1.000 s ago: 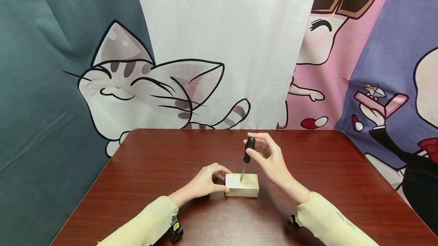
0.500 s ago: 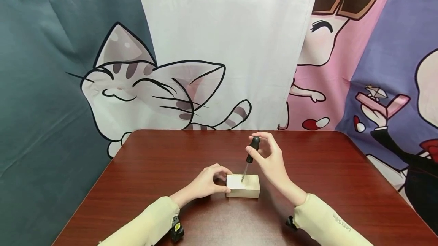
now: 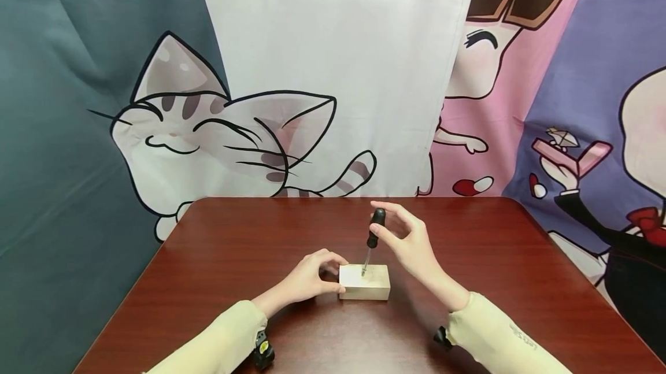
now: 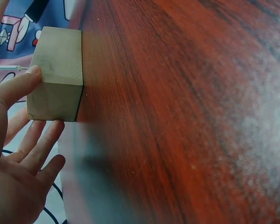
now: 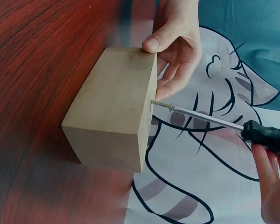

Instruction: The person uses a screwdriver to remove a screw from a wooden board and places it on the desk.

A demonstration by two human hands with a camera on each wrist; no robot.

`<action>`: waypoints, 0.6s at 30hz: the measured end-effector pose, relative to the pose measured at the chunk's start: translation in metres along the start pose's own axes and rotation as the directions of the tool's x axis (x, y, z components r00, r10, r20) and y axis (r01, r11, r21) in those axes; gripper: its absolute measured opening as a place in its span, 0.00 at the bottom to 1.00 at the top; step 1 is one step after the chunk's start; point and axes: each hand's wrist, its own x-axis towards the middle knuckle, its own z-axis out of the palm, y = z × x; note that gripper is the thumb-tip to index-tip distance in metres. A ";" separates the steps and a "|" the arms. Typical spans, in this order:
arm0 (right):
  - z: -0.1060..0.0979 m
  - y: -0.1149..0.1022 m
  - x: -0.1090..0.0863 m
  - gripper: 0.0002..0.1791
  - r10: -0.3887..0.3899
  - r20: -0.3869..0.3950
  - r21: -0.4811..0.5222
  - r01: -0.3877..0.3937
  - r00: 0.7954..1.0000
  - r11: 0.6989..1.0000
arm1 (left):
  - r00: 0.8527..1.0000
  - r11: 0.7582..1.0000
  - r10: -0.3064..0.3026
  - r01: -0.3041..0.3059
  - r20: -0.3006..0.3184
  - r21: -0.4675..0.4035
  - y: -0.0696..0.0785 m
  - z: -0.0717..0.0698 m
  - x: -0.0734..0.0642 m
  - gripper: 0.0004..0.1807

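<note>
A pale wooden block point(image 3: 365, 292) lies on the table. At its left end my left hand point(image 3: 308, 277) grips it, thumb point(image 4: 25, 84) on the near top edge and fingers on the far side. A threaded screw point(image 5: 161, 104) stands partly sunk in the block's top face. Above it, a screwdriver point(image 5: 207, 116) with a black handle and metal shaft leans slightly right, its tip at the screw head. My right hand point(image 3: 413, 247) holds the handle between thumb and fingers. Some of the right fingers are hidden behind the handle in the head view.
The reddish-brown wooden table point(image 3: 250, 223) has rounded far corners. Behind it hangs a printed cloth point(image 3: 333, 44) with a cat and cartoon figures. Dark wrist devices point(image 3: 263, 351) sit below both pale sleeves.
The screwdriver handle tipped a little further right half a second ago and now stands straighter again, with small shifts of my right fingers. My left hand and the block keep their places.
</note>
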 end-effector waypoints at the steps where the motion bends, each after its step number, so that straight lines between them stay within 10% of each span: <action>1: 0.000 0.000 0.000 0.24 -0.012 0.020 0.006 0.012 1.000 1.000 | 1.000 1.000 0.000 0.000 -0.001 -0.001 -0.001 0.000 -0.001 0.25; 9: 0.006 0.002 0.000 0.22 -0.085 0.032 0.208 0.076 0.996 0.975 | 1.000 0.999 -0.030 0.030 0.005 0.009 0.001 -0.003 0.000 0.25; 18: 0.011 0.003 0.000 0.29 0.030 -0.106 -0.049 -0.035 0.994 0.998 | 1.000 1.000 -0.007 0.007 0.004 0.008 0.001 -0.002 -0.001 0.24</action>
